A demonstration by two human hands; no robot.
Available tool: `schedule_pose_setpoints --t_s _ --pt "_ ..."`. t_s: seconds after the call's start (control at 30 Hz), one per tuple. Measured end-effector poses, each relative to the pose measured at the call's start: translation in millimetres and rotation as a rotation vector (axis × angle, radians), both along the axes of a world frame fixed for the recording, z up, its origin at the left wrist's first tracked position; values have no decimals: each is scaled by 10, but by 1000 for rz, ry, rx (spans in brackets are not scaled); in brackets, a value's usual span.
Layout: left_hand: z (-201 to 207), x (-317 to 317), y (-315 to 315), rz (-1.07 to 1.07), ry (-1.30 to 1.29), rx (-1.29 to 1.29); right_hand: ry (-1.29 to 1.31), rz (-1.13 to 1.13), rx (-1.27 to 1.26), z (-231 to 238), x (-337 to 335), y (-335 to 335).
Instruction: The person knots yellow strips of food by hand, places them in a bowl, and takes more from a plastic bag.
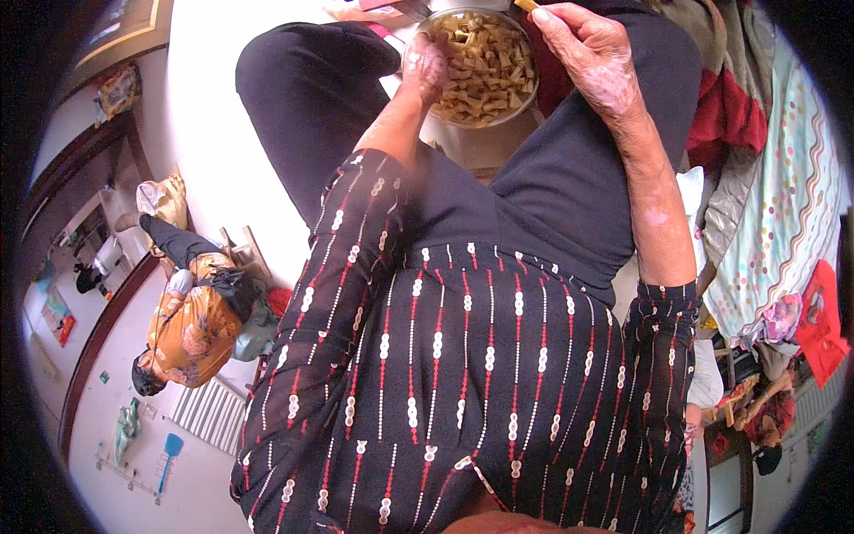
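Observation:
Between my legs, at the top of the view, a round bowl [531,101] with a pale rim is full of small, pale yellow-brown cut pieces [487,76]. My left hand [426,66] is at the bowl's left rim, its fingers reaching over the pieces. Those fingers are blurred and partly hidden, so their grip does not show. To the right of the bowl and raised above my thigh, my right hand [591,49] pinches a thin yellowish strip [527,4] between thumb and fingers. The strip's far end runs out of the view.
My dark-trousered legs [311,89] flank the bowl. Red cloth [731,116] and a dotted, pale blue cloth [774,196] lie at the right. A person in an orange patterned top [200,325] sits at the left, and another person in red [777,416] is at the far right.

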State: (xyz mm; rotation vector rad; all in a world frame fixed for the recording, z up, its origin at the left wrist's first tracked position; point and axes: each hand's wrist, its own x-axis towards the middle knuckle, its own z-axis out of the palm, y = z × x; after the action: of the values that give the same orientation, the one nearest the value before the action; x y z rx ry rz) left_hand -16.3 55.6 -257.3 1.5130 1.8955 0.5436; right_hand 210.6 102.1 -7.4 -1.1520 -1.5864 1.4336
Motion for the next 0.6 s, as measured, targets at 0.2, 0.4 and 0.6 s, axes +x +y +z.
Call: schedule_pose_setpoints --t_s 0.2,0.4,0.6 --pt "227 -18 -6 -36 119 -76 -74 -13 -16 1 37 6" --pt "175 -64 -5 -314 699 3 -60 -46 -42 25 7 -19" --pt "26 -107 -52 -165 291 17 -74 -14 24 40 35 41"
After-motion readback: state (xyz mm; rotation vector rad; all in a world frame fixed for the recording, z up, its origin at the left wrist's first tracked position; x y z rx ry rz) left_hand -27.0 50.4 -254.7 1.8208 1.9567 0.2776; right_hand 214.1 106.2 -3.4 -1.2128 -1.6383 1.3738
